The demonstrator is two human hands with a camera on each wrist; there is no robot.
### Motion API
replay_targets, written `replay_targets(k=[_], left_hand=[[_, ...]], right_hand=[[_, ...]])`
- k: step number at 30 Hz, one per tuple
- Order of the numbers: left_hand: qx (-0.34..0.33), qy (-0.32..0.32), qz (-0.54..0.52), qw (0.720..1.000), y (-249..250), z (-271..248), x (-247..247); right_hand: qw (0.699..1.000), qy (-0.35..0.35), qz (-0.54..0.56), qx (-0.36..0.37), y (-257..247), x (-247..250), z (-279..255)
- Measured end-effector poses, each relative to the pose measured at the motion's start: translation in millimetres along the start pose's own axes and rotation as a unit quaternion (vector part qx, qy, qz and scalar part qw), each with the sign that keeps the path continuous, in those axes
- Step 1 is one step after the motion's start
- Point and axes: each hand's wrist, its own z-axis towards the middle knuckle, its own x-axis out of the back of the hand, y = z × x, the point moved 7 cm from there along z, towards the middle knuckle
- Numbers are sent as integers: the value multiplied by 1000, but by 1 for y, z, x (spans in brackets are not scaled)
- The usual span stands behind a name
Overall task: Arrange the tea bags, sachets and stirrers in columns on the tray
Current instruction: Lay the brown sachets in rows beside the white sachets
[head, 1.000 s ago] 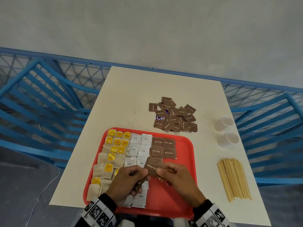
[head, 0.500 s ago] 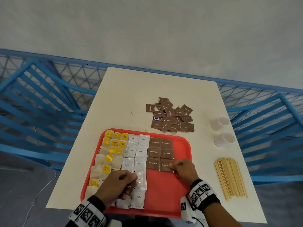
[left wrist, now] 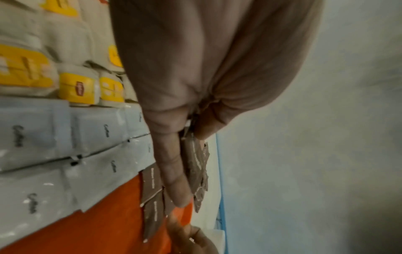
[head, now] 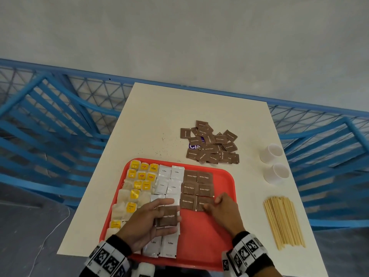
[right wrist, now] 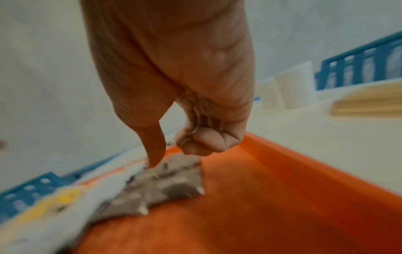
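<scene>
1. The left hand (head: 148,220), over the red tray (head: 201,246), pinches a small stack of brown sugar sachets (head: 168,216), thumb on top, fingers beneath.
2. These look light, thin and slippery; pinching the flat faces seems best.
3. The right hand (head: 223,211), other fingers curled, presses a fingertip on a placed sachet (head: 204,203).

The tray (head: 223,246) is seen as smooth red plastic with a slight sheen; the brown sugar sachets (head: 196,188) as matt paper, the coffee sachets (head: 169,244) as glossy white film, the stirrers (head: 283,220) as pale bare wood, the worktop (head: 179,108) as matt cream
</scene>
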Motion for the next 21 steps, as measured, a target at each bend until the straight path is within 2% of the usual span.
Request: replay_targets(k=[1, 3, 5, 6, 8, 10, 11, 13, 15, 16, 17, 19, 21], left_hand=[[-7, -8, 0, 1000, 3, 0, -5], [-21, -15, 14, 1000, 6, 0, -13], [-40, -23, 18, 999, 10, 2, -23], [-49, -29, 10, 998, 13, 2, -29], [-70, -44, 2, 997, 19, 0, -36], [-100, -42, 44, 993, 27, -4, -40], [-127, -19, 92, 987, 32, -7, -37], [-198, 62, 194, 959, 47, -15, -29], [-230, 117, 237, 937, 53, -19, -21], [-221, 124, 235, 938, 52, -19, -19], [-196, 122, 200, 952, 49, -18, -17], [-139, 118, 93, 979, 44, -16, -12], [-135, 104, 85, 982, 45, -19, -11]], right_hand=[[999, -6, 15, 38, -15, 3, -6], [988, -80, 62, 115, -49, -2, -23], [970, -167, 99, 147, -75, -12, -42], [963, -186, 120, 152, -85, -14, -48], [956, -189, 161, 158, -97, -12, -54], [952, -176, 189, 162, -101, -8, -55], [951, -170, 201, 161, -102, -5, -55], [951, -154, 211, 166, -103, 0, -56], [951, -142, 205, 182, -106, 4, -57], [951, -140, 201, 189, -107, 5, -58], [951, -137, 201, 191, -107, 6, -59], [951, -132, 213, 183, -105, 10, -57], [949, -129, 234, 168, -101, 15, -55]])
